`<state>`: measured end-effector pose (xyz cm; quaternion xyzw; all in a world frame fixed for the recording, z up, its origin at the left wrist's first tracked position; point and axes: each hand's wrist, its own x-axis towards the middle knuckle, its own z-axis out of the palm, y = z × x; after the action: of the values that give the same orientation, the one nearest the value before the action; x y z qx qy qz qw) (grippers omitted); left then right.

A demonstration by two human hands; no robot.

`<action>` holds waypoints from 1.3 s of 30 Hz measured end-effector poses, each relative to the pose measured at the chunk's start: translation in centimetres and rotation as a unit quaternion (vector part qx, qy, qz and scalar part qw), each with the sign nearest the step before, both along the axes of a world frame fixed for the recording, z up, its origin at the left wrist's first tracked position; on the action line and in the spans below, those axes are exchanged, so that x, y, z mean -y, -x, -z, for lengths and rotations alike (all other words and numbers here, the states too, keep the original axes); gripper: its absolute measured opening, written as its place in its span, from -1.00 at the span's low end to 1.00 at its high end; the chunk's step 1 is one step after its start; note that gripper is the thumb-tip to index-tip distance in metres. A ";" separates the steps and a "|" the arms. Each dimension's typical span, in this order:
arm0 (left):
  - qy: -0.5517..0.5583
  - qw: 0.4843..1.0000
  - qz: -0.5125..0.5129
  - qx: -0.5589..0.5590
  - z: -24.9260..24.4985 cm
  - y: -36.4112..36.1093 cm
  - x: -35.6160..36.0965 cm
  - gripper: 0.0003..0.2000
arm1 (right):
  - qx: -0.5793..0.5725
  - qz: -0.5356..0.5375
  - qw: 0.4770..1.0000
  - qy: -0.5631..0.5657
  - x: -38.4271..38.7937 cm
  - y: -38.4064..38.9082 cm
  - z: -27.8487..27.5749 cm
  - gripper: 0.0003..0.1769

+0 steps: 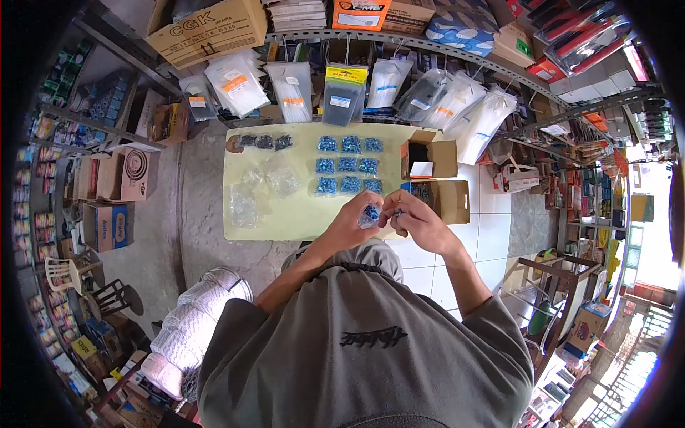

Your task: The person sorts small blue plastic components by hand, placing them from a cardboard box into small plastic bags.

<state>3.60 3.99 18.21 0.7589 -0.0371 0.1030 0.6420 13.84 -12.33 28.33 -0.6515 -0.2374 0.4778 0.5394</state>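
Note:
My left hand (348, 222) is closed around a small clear plastic bag (369, 216) with blue pieces inside, held over the table's near edge. Close beside it, my right hand (414, 220) has its fingers pinched on a few small dark or bluish pieces (398, 213), too small to name. Beyond my hands, several filled bags of blue pieces (349, 165) lie in rows on the pale yellow table (300, 214). An open cardboard box (449, 202) sits just right of my right hand, with small pieces in it.
Another open box (439, 157) stands behind the first. Clear plastic bags (282, 176) lie on the table's left side, with dark filled packets (265, 142) at the back left. Packs of cable ties (289, 91) hang from the shelf behind. A white rope bundle (196, 328) stands at lower left.

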 end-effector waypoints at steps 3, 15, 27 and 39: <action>0.009 1.000 -0.004 0.010 -0.3 0.1 -0.1 -0.55 | -0.052 0.008 0.999 -0.005 0.1 -0.2 0.4 -0.76; 0.000 1.000 -0.007 0.017 -0.3 0.1 0.0 -0.58 | -0.009 -0.036 0.998 0.050 -0.4 0.1 -0.5 -0.78; 0.008 0.999 -0.007 0.032 -0.4 0.2 0.0 -0.59 | 0.060 0.008 0.996 0.062 -0.6 0.7 0.0 -0.76; 0.005 1.000 0.001 -0.005 -0.4 0.3 0.1 -0.61 | 0.169 -0.044 0.981 0.085 -0.9 1.1 -1.4 -0.80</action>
<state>3.34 3.90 18.66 0.7560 -0.0347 0.0988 0.6461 12.77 -11.39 29.74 -0.7553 -0.3118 0.4029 0.4124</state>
